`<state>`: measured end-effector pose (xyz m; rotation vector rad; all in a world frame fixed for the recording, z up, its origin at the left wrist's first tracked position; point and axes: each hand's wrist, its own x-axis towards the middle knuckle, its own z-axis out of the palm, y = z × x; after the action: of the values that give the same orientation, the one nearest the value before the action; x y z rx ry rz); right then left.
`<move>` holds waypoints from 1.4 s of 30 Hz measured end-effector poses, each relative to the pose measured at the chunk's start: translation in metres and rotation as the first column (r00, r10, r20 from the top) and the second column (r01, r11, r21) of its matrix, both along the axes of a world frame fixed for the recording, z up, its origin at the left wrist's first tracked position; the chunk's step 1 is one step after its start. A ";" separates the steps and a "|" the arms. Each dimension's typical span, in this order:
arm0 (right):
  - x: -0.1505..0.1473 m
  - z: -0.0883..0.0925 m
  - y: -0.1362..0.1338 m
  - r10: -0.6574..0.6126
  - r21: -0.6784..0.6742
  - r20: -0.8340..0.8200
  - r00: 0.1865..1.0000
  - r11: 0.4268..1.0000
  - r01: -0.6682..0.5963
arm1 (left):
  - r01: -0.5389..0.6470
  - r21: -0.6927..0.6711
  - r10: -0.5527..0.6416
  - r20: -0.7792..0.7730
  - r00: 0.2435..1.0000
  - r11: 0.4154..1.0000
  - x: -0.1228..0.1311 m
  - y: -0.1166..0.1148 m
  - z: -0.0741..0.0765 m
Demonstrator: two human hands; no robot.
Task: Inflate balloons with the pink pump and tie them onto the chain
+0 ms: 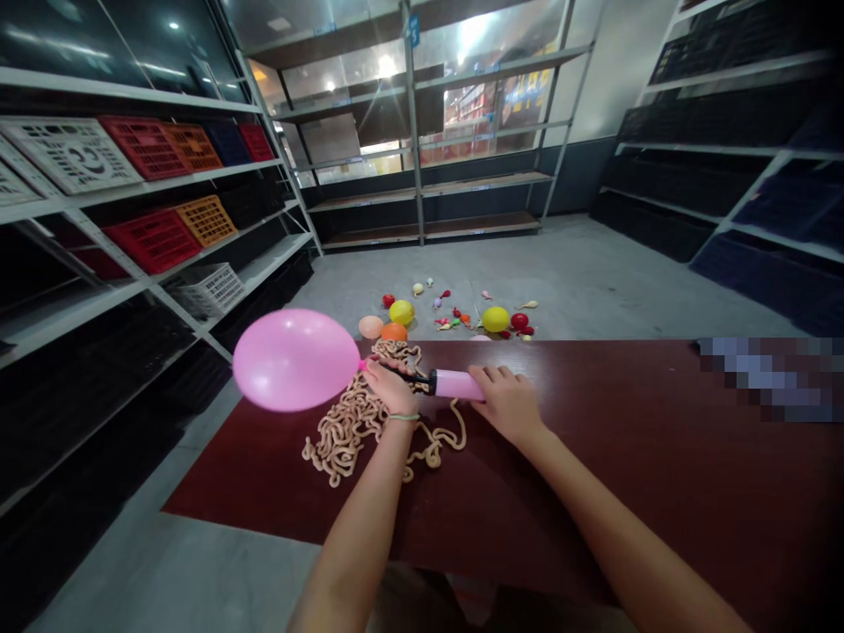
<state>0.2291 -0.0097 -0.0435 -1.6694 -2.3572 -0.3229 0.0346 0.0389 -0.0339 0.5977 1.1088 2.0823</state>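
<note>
A large inflated pink balloon [296,360] points out to the left, its neck pinched in the fingers of my left hand [391,387] at the nozzle end of a hand balloon pump [454,384]. The pump lies level above the table, with a pink barrel and a black end. My right hand [509,400] is wrapped round the barrel's right end. Under and around my left hand, a tangled heap of long beige balloons or cord-like tubes [346,426] is spread over the table. My left fingertips partly hide the balloon's neck.
The dark red table [626,457] has a pixelated patch at its right rear edge. Beyond it, yellow balloons [496,319], an orange balloon [394,331] and several small limp ones lie on the floor. Shelves with crates [153,242] stand left; racks [484,186] stand behind.
</note>
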 end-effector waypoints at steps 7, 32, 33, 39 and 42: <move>0.004 0.000 0.003 0.127 0.019 -0.027 0.992 0.992 -0.127 | -0.020 0.045 0.012 0.173 0.985 0.999 0.007 -0.002 -0.002; 0.046 -0.008 0.019 0.018 0.053 -0.017 1.000 0.998 -0.017 | -0.081 0.023 0.076 0.177 0.981 0.996 -0.006 0.007 0.001; 0.051 -0.007 0.020 0.003 0.066 -0.020 1.000 0.998 -0.002 | -0.098 0.020 0.093 0.173 0.980 0.995 -0.011 0.008 0.002; 0.026 0.001 0.009 -0.049 0.067 0.018 0.999 0.997 0.048 | -0.123 0.004 0.120 0.160 0.980 0.992 -0.016 0.007 0.002; -0.003 0.002 -0.002 -0.055 0.018 0.004 0.998 0.998 0.055 | -0.062 -0.004 0.062 0.171 0.983 0.998 0.000 0.002 0.000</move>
<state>0.2258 -0.0114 -0.0417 -1.7293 -2.3075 -0.3572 0.0350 0.0408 -0.0342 0.3808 1.0396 2.1430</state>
